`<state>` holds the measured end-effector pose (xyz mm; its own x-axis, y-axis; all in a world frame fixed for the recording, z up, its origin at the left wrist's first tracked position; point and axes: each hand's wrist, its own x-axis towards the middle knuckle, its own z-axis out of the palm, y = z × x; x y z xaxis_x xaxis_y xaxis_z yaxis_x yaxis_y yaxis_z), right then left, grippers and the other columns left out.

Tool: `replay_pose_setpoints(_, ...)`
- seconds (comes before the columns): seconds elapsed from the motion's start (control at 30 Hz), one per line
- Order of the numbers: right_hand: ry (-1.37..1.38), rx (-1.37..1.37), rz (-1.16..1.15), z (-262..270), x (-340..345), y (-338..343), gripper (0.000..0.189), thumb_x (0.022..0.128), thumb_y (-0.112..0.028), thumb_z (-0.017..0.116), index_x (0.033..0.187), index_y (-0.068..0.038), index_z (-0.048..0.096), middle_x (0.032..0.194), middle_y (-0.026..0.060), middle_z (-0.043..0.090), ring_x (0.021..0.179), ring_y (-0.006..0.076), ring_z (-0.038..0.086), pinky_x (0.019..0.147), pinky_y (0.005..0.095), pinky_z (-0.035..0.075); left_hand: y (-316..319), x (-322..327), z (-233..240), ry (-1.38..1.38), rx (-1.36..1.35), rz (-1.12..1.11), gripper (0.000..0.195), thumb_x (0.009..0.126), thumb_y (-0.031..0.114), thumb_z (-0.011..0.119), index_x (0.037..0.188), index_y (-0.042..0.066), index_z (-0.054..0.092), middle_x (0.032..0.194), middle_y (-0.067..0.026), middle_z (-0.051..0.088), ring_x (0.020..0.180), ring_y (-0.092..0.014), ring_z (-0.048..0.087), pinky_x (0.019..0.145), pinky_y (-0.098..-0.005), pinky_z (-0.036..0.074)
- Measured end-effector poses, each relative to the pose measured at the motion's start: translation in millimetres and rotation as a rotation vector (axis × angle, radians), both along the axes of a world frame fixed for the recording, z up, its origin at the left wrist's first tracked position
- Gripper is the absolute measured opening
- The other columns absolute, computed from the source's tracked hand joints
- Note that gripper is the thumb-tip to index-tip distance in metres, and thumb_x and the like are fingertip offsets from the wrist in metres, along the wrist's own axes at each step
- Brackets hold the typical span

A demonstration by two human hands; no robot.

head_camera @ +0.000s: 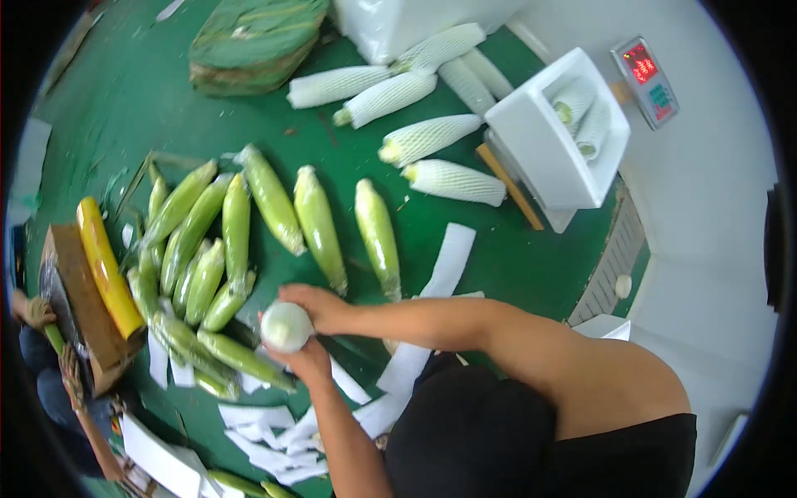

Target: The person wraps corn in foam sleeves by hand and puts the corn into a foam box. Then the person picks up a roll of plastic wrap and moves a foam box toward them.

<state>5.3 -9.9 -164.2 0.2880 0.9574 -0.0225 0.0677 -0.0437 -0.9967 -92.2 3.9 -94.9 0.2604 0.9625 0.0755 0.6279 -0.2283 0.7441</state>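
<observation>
My left hand point(305, 361) and my right hand point(317, 308) hold one ear of corn point(286, 328) between them, seen end-on. White material surrounds it, apparently a foam net sleeve. Left of my hands lies a heap of husked-green corn ears point(205, 280) in clear film. Three more wrapped ears, including one nearest my right forearm point(377, 233), lie apart above my hands. Flat white foam sleeves point(274, 436) are strewn below my left hand, and another sleeve point(451, 255) extends beyond my right forearm.
Several foam-netted ears point(429, 140) lie near a white foam box point(535, 124) on a scale with a lit display point(644, 81). A green sack point(255, 43) sits at the back. At far left, another person's hands point(68, 373) hold a green stalk-like thing beside a cardboard box point(87, 305) and yellow roll point(109, 267).
</observation>
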Motion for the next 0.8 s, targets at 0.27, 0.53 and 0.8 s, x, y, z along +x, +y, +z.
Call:
replay_pose_setpoints(0.27, 0.708, -0.097, -0.53, 103, 170, -25, 0.019, 0.092, -0.008, 0.052, 0.107, -0.001, 0.06, 0.108, 0.0119, 0.066, 0.092, 0.0237, 0.067, 0.083, 0.0335, 0.051, 50, 72, 114, 0.394, 0.288, -0.669, 0.054, 0.077, 0.011, 0.065, 0.13, 0.016, 0.055, 0.133, -0.0113, 0.052, 0.118, -0.027, 0.05, 0.106, -0.0497, 0.03)
replay_pose_setpoints(0.53, -0.733, -0.261, -0.056, 90, 100, -90, 0.023, 0.082, -0.019, 0.066, 0.101, -0.007, 0.061, 0.106, 0.0094, 0.055, 0.107, 0.0281, 0.051, 0.087, 0.0378, 0.043, 34, -101, -20, 0.578, -0.292, 0.666, 0.076, 0.071, 0.036, 0.078, 0.129, -0.002, 0.047, 0.119, -0.0256, 0.051, 0.11, -0.043, 0.05, 0.097, -0.0489, 0.04)
replay_pose_setpoints(0.8, -0.798, -0.197, 0.57, 73, 13, -80, 0.053, 0.073, -0.039, 0.074, 0.114, -0.011, 0.057, 0.108, 0.0078, 0.051, 0.102, 0.0268, 0.051, 0.078, 0.0405, 0.042, 112, -143, -15, 0.21, -0.306, 0.497, 0.077, 0.075, 0.019, 0.073, 0.137, -0.004, 0.034, 0.132, -0.0264, 0.046, 0.118, -0.036, 0.047, 0.103, -0.0391, 0.036)
